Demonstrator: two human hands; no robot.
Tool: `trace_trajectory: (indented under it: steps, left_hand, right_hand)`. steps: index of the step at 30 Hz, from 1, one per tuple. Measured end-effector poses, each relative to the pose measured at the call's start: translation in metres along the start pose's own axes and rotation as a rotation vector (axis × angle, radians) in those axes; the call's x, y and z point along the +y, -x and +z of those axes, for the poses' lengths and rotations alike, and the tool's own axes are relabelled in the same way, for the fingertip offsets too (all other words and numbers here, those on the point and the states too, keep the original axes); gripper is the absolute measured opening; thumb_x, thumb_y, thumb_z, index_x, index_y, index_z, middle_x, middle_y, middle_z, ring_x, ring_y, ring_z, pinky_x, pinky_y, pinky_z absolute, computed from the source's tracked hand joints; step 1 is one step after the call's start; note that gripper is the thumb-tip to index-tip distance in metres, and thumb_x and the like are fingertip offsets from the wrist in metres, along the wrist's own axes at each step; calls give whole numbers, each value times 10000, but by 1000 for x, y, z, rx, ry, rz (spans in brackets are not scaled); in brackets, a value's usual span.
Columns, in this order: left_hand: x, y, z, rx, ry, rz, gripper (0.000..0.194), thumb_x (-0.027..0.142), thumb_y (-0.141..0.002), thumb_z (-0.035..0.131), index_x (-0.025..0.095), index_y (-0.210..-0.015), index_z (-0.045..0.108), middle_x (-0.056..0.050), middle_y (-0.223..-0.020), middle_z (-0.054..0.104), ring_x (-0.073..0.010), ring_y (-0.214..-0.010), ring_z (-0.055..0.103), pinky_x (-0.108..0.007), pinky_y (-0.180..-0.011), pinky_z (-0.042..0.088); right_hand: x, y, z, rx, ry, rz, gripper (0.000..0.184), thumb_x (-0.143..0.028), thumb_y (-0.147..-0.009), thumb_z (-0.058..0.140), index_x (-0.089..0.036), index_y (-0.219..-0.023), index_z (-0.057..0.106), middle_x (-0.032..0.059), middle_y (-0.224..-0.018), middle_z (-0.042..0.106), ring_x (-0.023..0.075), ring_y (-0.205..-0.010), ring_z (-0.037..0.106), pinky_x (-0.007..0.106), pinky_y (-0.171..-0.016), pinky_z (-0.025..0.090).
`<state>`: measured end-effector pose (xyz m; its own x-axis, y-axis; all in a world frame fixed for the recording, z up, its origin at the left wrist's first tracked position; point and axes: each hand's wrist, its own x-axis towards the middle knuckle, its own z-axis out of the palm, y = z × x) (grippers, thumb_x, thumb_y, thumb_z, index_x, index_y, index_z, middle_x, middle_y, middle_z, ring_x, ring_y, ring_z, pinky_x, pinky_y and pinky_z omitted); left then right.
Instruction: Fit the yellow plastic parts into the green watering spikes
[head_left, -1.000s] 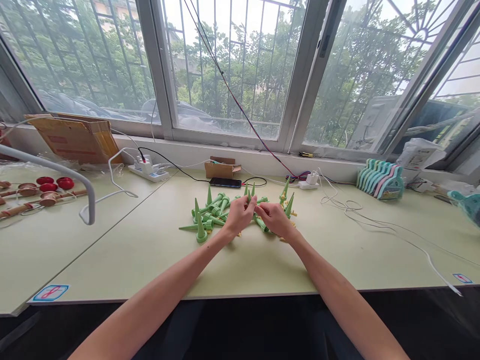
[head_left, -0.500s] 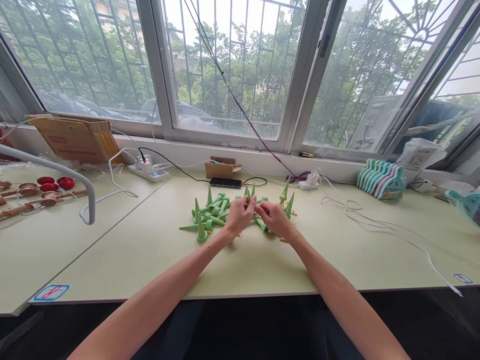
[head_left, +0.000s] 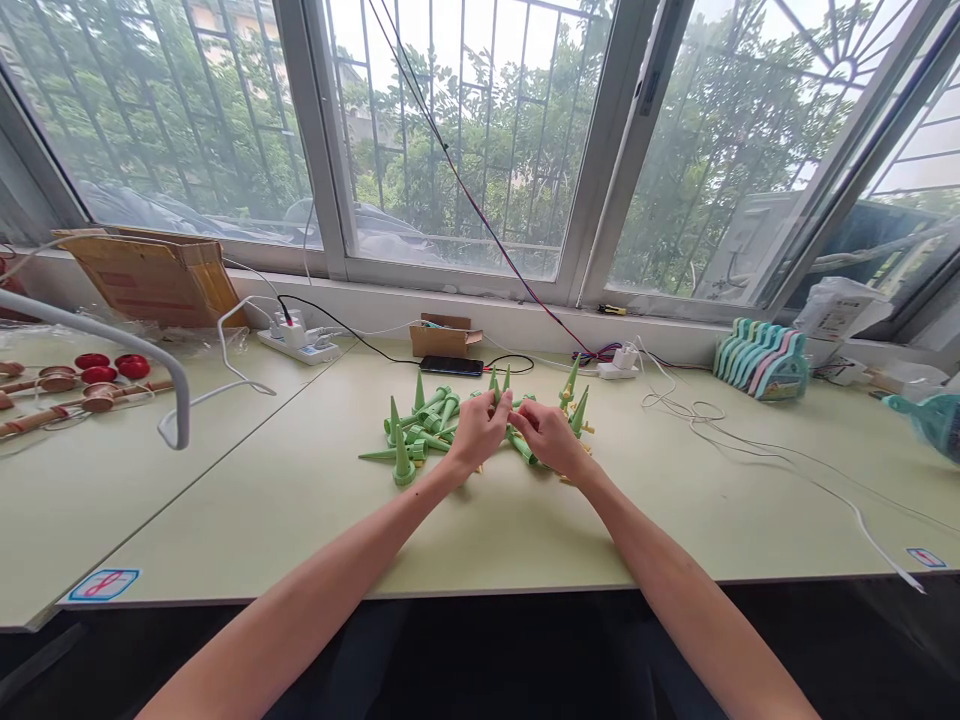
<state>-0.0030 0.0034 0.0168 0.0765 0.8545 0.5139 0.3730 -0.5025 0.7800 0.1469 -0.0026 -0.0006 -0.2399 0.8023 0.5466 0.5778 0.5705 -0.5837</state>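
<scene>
Over the middle of the table, my left hand [head_left: 480,432] is closed around what looks like a green plastic watering spike [head_left: 496,393], its pointed end showing above the fingers. Close beside it, my right hand [head_left: 551,436] is pinched shut at the left fingertips; whatever small part it grips is hidden. To the left lies a pile of green cone-shaped spikes [head_left: 431,418], some standing on their caps, such as one upright spike [head_left: 403,460]. Another spike [head_left: 523,446] lies beneath the right hand. Right of it stand more green cones [head_left: 578,412] among small yellow pieces [head_left: 588,428].
Behind the pile are a black phone [head_left: 451,367] and a small open cardboard box [head_left: 447,337]. White cables [head_left: 705,412] run across the right side near teal hangers [head_left: 761,360]. At left are a power strip [head_left: 298,346], wooden toys with red balls [head_left: 97,374] and a grey curved bar [head_left: 180,400].
Both hands stay almost still, fingertips together. At the far right edge, a teal object has shifted and turned slightly. The green pile is unchanged.
</scene>
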Motion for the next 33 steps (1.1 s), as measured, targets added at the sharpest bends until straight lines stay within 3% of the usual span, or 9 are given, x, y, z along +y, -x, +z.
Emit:
trace_trajectory:
  steps: [5,13,25,33]
  left_hand:
    - [-1,0,0,-21,10,7,470,532,-895,445,191,-576,402,42,-502,338,-99,-486,284,-255,-507,256]
    - [0,-1,0,28,-22,3,439,480,-907,434,195,-579,369,35,-517,354,-110,-518,310,-262,-527,264]
    - [-4,0,2,-2,1,2,455,478,-903,453,198,-571,320,44,-514,311,-102,-503,275,-265,-531,256]
    - [0,-2,0,26,14,-29,441,485,-897,458,186,-576,410,38,-519,362,-106,-525,306,-267,-539,260]
  right_hand:
    - [3,-1,1,-17,5,-1,517,-561,-968,375,-207,-594,316,-43,-531,322,110,-525,248,267,-522,218]
    - [-10,0,-3,-5,-37,10,384,-560,-930,470,-206,-786,507,-46,-558,459,114,-511,345,253,-544,298]
    - [1,0,0,-7,5,5,491,-549,-962,403,-210,-613,338,-46,-536,345,109,-527,265,259,-527,241]
    - [-9,0,-4,-19,-34,-12,317,-495,-934,485,-203,-814,522,-41,-563,487,116,-510,373,249,-548,301]
